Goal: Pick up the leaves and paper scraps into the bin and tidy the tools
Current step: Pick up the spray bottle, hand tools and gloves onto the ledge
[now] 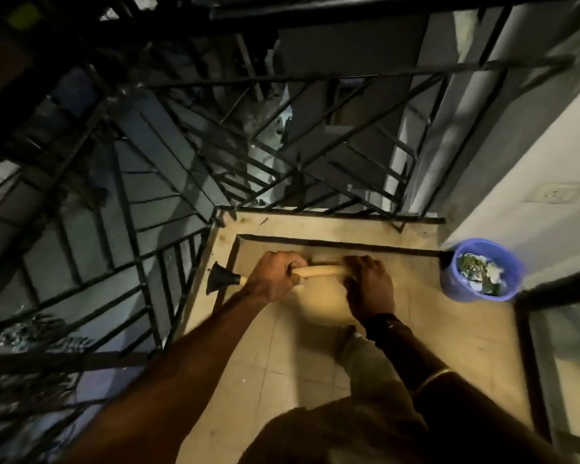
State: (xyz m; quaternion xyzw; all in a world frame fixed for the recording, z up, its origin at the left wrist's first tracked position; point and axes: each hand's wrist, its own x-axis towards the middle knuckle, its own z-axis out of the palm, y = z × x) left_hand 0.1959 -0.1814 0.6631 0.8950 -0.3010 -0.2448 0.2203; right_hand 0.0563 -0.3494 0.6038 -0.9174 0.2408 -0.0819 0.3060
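Observation:
Both of my hands grip a pale wooden handle (318, 271) held level above the tiled floor. My left hand (275, 275) is closed around its left part, just beside a black cone-shaped end piece (222, 278). My right hand (369, 287) is closed over the handle's right end, which it hides. A blue plastic bin (479, 270) stands on the floor at the right, against the white wall, holding green leaves and white paper scraps.
A black metal railing (168, 262) runs along the left and far edges of the small tiled landing (282, 356), with a deep drop beyond. A white wall with a socket (553, 194) is on the right, a glass door frame (533, 363) below it.

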